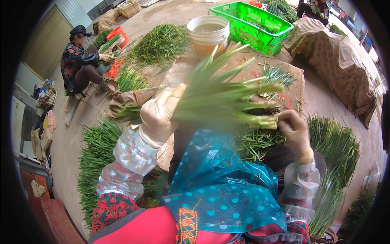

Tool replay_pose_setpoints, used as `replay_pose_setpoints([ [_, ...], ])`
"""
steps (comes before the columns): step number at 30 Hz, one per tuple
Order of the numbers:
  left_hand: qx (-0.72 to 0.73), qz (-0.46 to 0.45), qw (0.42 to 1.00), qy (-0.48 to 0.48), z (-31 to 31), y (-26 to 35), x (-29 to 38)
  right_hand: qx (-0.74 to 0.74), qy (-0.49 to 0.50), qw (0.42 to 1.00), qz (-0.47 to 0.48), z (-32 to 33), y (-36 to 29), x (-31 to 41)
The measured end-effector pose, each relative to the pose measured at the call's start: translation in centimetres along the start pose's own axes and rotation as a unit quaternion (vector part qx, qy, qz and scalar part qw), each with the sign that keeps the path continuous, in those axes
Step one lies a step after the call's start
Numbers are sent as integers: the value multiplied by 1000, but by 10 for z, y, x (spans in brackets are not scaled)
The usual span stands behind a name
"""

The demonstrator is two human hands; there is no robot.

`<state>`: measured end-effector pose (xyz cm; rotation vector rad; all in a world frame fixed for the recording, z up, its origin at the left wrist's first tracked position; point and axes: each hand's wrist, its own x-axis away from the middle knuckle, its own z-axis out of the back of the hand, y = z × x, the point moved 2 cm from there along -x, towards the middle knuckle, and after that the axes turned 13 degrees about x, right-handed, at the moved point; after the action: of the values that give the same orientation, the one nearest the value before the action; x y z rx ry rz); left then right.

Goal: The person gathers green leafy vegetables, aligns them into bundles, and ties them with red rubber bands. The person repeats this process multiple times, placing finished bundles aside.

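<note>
My left hand (161,114), in a pale glove, is closed around the leafy part of a bunch of chive-like green stalks (210,103). The bunch lies across in front of me, with its pale stem ends pointing right and motion-blurred. At those ends is my right hand (294,132), also gloved and blurred, its fingers curled beside the lowest stems. Whether it grips a stem or leaf is unclear. A teal dotted plastic apron (225,195) covers my lap below the bunch.
Dense green stalks stand to the left (100,161) and right (332,152). Ahead are a white bucket of liquid (208,45), a green plastic crate (253,29) and a loose leaf heap (163,44). A seated co-worker (82,61) handles stalks at left; another person sits at far right.
</note>
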<state>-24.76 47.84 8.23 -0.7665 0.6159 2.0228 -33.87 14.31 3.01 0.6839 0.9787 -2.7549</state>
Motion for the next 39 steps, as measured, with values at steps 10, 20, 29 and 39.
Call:
replay_pose_setpoints([
  [10,695,517,499,-6,11,-30,-4,-238,-118,953,-146,-41,17,-13],
  [20,780,466,414,-47,-7,10,-8,-318,-83,941,85,-114,-82,-77],
  [29,736,486,455,-121,-4,8,-5,210,-304,922,-112,-120,58,-18],
  [39,683,450,547,-180,-40,44,-60,-575,-133,801,-98,-20,33,-20],
])
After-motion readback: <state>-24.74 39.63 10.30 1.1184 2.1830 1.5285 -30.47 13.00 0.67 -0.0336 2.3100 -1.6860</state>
